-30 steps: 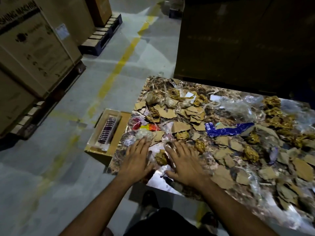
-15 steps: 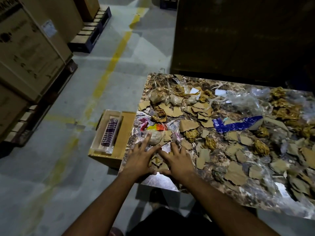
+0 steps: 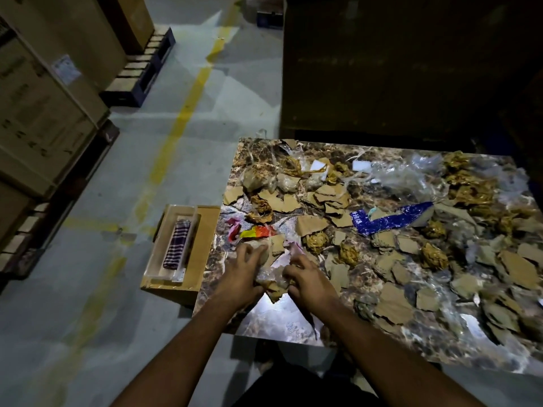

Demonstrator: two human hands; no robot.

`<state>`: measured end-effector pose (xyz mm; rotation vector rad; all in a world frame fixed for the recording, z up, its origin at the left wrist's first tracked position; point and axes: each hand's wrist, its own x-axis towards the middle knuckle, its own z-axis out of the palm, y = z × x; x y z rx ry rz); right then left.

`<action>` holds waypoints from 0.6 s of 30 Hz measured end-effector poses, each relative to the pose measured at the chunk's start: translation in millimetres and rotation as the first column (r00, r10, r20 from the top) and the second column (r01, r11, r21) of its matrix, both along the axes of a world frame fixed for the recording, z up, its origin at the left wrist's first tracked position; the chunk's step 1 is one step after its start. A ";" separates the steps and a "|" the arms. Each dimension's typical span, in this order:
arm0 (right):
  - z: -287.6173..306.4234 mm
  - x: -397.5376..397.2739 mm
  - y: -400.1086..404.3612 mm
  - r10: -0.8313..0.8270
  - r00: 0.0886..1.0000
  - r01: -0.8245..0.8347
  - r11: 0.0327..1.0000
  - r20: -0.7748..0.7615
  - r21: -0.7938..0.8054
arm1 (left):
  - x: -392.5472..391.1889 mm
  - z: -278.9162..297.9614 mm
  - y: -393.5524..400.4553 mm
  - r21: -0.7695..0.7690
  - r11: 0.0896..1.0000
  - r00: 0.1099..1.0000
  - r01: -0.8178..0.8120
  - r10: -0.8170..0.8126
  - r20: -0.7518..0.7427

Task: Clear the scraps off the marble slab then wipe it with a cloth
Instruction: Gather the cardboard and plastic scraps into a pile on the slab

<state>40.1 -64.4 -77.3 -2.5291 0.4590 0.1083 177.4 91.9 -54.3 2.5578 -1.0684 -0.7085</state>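
- The marble slab (image 3: 293, 321) is the top of the bench; most of it lies under scraps, with a bare, shiny patch at the near-left corner.
- Left hand (image 3: 239, 277), near the bench's left edge: its grip is curled round a small bunch of scraps (image 3: 271, 282), clear plastic film and torn cardboard, gathered between both hands.
- Right hand (image 3: 310, 282), just beside the left: its grip is likewise curled on the same bunch, fingers bent in toward the left hand.
- Torn brown cardboard pieces (image 3: 395, 304) are spread from the middle of the bench to its right edge.
- Crumpled gold-brown paper balls (image 3: 316, 241) lie among them, with more heaped at the far-right corner.
- A blue foil wrapper (image 3: 390, 221) lies flat near the middle of the bench.
- A red and yellow wrapper (image 3: 255, 231) sits near the left edge, just beyond the left hand.
- Clear plastic film (image 3: 402, 177) is bunched along the far edge.
- The cloth (image 3: 175, 248), dark with pale stripes, lies folded in a clear tray (image 3: 160, 261) on a cardboard box (image 3: 202, 251) that stands on the floor against the bench's left edge.
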 end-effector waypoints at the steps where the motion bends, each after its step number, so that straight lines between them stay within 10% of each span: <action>1: 3.2 -2.2 -5.4 -0.033 0.999 0.031 0.998 0.042 0.049 | -1.3 -0.4 -2.9 -0.033 0.999 1.000 -0.014 0.013 -0.023; 18: 74.4 -66.9 -167.2 -0.477 0.789 0.455 0.877 0.387 0.153 | -52.4 51.2 -151.5 -0.533 0.844 0.998 0.054 -0.055 0.014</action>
